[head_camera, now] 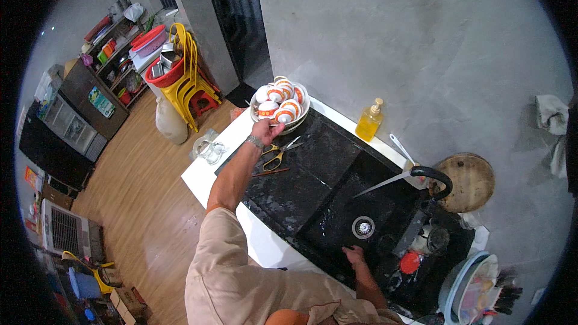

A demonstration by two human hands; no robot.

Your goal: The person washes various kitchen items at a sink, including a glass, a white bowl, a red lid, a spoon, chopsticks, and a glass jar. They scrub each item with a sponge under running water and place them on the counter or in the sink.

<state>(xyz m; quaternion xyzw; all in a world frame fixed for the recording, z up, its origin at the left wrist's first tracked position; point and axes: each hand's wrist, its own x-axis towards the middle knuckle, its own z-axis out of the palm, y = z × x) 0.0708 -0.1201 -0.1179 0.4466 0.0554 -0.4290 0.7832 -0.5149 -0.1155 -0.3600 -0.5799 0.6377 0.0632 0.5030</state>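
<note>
At the sink's far left corner, my left hand (267, 132) grips the rim of a bowl (254, 115) heaped with white porcelain cups or lids (275, 95) banded in orange. Part of its fingers is hidden by the rim. Yellow-handled scissors (276, 158) and a thin brown stick (271, 172) lie beside my left forearm on the black drainboard (307, 171). My right hand (354, 255) is low in the black sink basin, near the round metal drain (363, 227); its fingers point left and nothing shows in them. From the black faucet (435, 178) runs a pale streak like water.
A yellow soap pump bottle (368, 122) stands against the wall. Right of the basin are a glass jar (437, 239), a red lid (410, 262) and stacked basins (469, 289). A round wooden board (465, 183) leans behind. Glassware (209, 150) stands on the counter's left corner.
</note>
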